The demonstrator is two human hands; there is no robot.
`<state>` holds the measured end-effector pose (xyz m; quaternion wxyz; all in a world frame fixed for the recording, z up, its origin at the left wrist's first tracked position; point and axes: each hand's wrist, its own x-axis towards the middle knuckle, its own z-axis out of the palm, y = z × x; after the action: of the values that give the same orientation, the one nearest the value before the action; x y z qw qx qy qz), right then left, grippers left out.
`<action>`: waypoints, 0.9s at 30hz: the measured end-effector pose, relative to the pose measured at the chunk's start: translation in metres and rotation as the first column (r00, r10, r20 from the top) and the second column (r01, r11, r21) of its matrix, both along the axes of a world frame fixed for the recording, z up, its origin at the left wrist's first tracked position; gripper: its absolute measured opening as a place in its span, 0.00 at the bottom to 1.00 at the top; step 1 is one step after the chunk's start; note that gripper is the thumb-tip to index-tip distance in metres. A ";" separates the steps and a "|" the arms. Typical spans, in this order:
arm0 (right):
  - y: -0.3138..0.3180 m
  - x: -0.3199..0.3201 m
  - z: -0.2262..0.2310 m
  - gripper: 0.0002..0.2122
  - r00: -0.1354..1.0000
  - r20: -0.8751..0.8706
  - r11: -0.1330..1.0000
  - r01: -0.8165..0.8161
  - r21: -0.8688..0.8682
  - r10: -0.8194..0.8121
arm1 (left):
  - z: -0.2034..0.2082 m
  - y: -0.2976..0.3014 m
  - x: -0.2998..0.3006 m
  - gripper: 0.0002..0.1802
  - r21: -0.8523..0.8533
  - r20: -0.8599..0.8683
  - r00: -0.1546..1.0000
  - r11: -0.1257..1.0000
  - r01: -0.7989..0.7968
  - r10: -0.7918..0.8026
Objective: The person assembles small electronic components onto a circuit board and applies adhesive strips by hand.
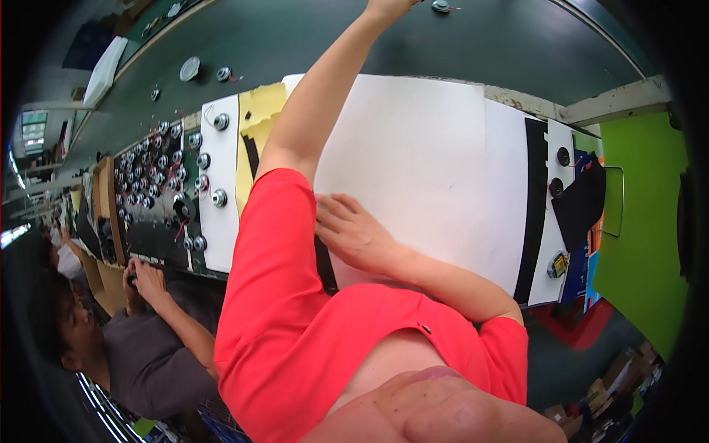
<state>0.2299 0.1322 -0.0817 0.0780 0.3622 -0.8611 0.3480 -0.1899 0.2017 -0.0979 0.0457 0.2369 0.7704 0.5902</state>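
Observation:
My left arm stretches far forward over the white sheet point(421, 148). At the top edge of the view, my left hand point(390, 7) is cut off, its fingers mostly out of sight; a bit of something dark shows beside it. A small round speaker point(441, 6) with thin wires lies on the dark green surface point(473, 44) to the right of that hand. My right hand point(351, 230) lies palm down on the sheet's near left part, close to my left sleeve. Its fingers are stretched out and nothing shows in them.
Many small speakers point(151, 170) crowd a black tray at the left, with several more on a white strip point(214, 244). A co-worker's hands point(145, 282) hold a small dark part. At right are a black cloth point(583, 203), dark round parts point(563, 156) and a green panel point(642, 221).

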 end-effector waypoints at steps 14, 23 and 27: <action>0.010 -0.003 -0.002 0.16 0.998 0.051 0.995 -0.033 -0.093 0.038 | -0.031 0.056 -0.054 0.09 -0.144 -0.018 1.000 0.989 -0.018 0.015; 0.011 -0.003 -0.004 0.16 0.998 0.058 0.988 0.001 -0.153 0.008 | -0.013 0.058 -0.029 0.07 -0.218 0.028 0.999 0.976 0.032 -0.026; 0.007 -0.001 0.001 0.16 0.999 0.043 0.987 -0.015 -0.157 0.022 | -0.020 0.043 -0.044 0.09 -0.110 -0.154 0.965 0.967 -0.229 0.211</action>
<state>0.2286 0.1389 -0.0808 0.0838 0.3554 -0.8292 0.4232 -0.2344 0.2447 -0.1179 -0.0597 0.1874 0.8290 0.5235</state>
